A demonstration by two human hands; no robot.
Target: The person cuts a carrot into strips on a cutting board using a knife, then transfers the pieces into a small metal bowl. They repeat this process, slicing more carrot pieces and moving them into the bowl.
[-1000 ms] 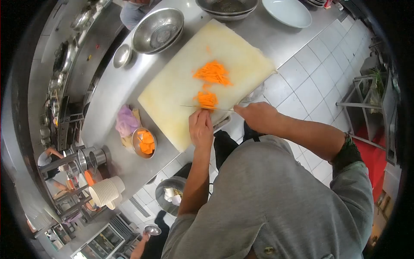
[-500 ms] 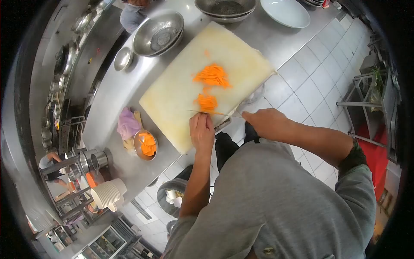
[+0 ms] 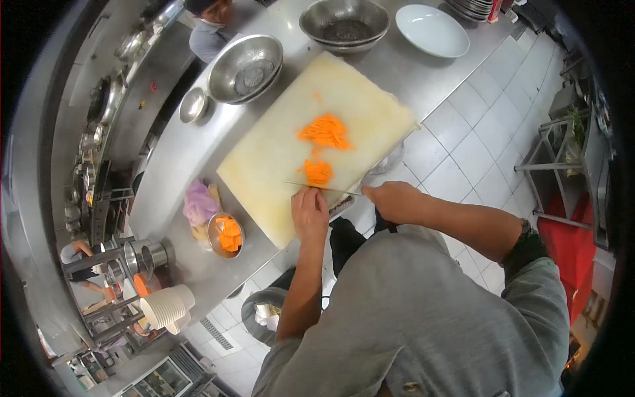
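Strips (image 3: 324,131), thin and bright orange, in two loose heaps.

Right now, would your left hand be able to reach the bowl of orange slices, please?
Probably yes: only a bare stretch of cutting board and counter seems to lie between the left hand and the bowl.

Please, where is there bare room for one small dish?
Bare counter lies between the small steel bowl and the purple bundle; the cutting board is also bare on that side. It is crowded where the left hand, knife and orange strips meet.
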